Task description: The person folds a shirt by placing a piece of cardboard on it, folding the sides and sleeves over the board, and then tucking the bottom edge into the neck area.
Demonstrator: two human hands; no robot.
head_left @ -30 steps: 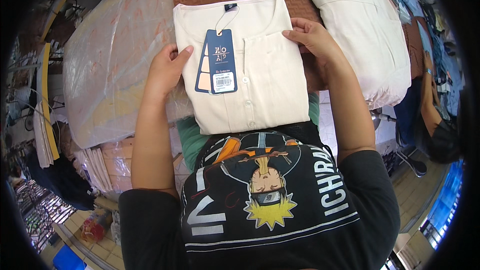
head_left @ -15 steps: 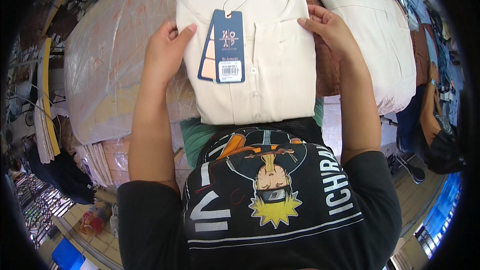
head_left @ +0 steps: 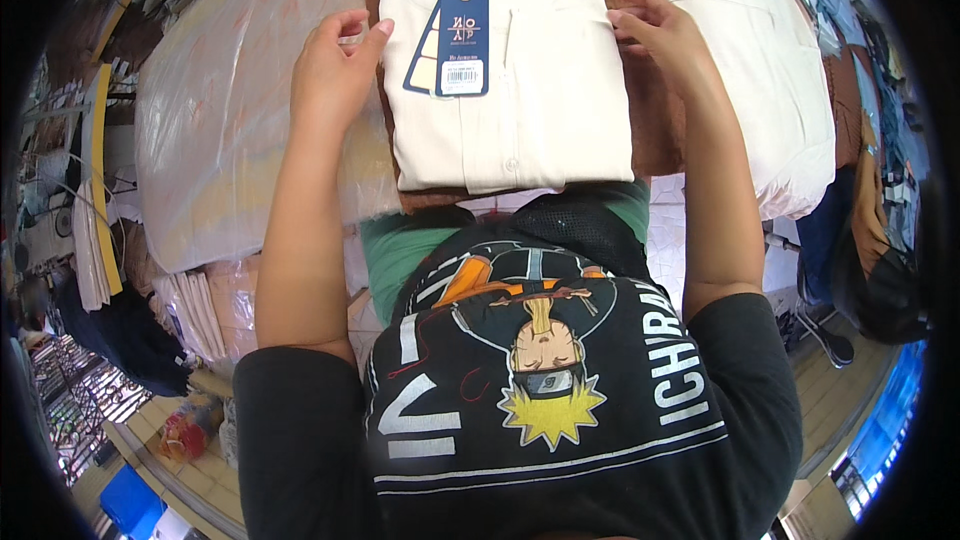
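Observation:
A folded cream shirt with a buttoned front lies flat on a brown cloth in front of me. Dark blue hang tags with a white sticker rest on its chest, looped by a thin string to the neck. My left hand is beside the shirt's left edge, thumb apart from its curled fingers, gripping nothing. At the opposite edge my right hand hovers, fingers loosely bent and apart, the thumb close to or just touching the fabric.
A large plastic-wrapped bundle stands on the left. More cream garments are stacked at the right. Further right another person's arm shows. Folded cloths hang at lower left.
The shirt was held up by both hands at its sides and tilted toward me. Now it lies flat on the brown cloth, slightly farther away, and both hands have loosened from its edges.

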